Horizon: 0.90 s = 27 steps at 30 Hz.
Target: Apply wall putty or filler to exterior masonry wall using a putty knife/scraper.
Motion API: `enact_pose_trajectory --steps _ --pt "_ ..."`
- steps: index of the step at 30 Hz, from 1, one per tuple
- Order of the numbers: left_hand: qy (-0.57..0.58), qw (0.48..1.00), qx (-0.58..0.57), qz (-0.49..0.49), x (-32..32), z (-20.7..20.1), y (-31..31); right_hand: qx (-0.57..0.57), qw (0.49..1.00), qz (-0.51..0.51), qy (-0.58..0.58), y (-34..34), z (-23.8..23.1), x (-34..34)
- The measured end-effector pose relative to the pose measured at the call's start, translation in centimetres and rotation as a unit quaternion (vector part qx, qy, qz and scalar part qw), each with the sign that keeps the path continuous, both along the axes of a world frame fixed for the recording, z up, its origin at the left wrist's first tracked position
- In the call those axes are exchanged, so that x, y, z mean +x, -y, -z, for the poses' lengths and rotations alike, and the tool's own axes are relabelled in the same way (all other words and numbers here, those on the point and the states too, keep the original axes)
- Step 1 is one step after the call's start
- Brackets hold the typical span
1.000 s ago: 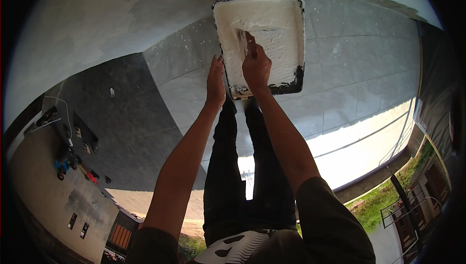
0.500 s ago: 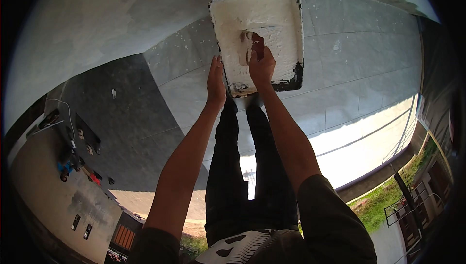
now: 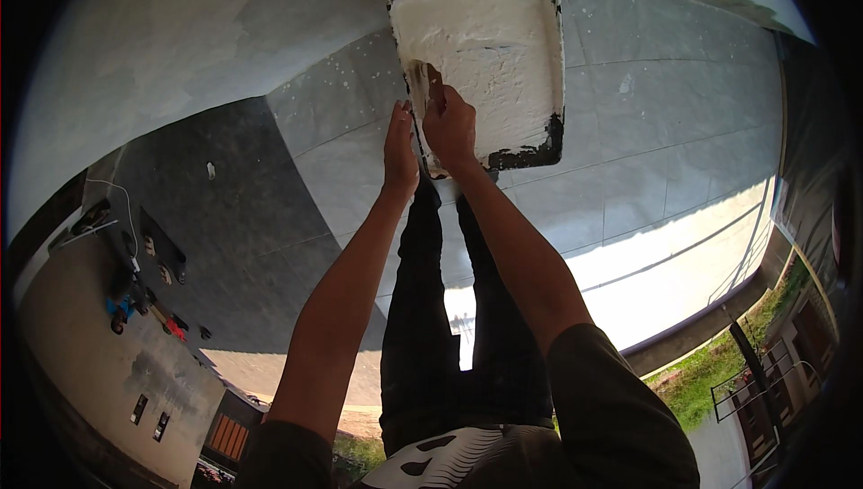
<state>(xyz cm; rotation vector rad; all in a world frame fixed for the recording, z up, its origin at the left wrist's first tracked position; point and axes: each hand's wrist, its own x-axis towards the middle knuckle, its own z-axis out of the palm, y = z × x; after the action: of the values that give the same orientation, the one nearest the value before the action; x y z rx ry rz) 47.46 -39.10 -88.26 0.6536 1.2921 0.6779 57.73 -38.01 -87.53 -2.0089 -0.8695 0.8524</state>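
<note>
In my right hand (image 3: 451,132) is a putty knife (image 3: 435,86) with a brown handle, its fingers closed around it. The pale-smeared blade rests against the inner left side of a shallow rectangular tray (image 3: 553,66), dark under its white coating. A thick, ridged white paste (image 3: 490,75) covers most of the tray. My left hand (image 3: 401,155) lies along the tray's outer left edge, fingers stretched upward and together; whether it bears any weight cannot be seen. My feet show partly below the tray's near edge.
A grey tiled floor (image 3: 665,111) with white specks spreads around the tray, and a patchy wall (image 3: 225,40) rises at the far left. Sandals (image 3: 165,273) lie on the dark floor (image 3: 243,192). A person in blue (image 3: 119,309) is at the lower left.
My right hand has moved left with the putty knife, from the tray's middle to its left side. The paste there looks smoothed over. My left hand stays put; the tray has shifted very slightly.
</note>
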Motion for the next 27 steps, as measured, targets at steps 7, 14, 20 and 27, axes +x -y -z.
enact_pose_trajectory --steps 7,14,20,27 --pt "-0.012 0.999 0.023 0.027 -2.9 2.5 -0.4 0.068 0.992 0.08 -0.068 0.5 0.9 2.7" --pt "-0.005 1.0 0.012 0.019 -2.4 2.5 -0.4 0.022 0.994 -0.055 0.094 -2.3 0.2 1.8" --pt "0.001 0.999 0.029 0.025 -2.8 2.8 -0.2 -0.004 0.994 -0.092 0.058 -2.3 -0.6 -0.4" --pt "0.0 0.999 0.022 0.032 -2.6 2.3 -0.3 0.069 0.993 0.014 -0.094 -0.2 0.6 3.8"
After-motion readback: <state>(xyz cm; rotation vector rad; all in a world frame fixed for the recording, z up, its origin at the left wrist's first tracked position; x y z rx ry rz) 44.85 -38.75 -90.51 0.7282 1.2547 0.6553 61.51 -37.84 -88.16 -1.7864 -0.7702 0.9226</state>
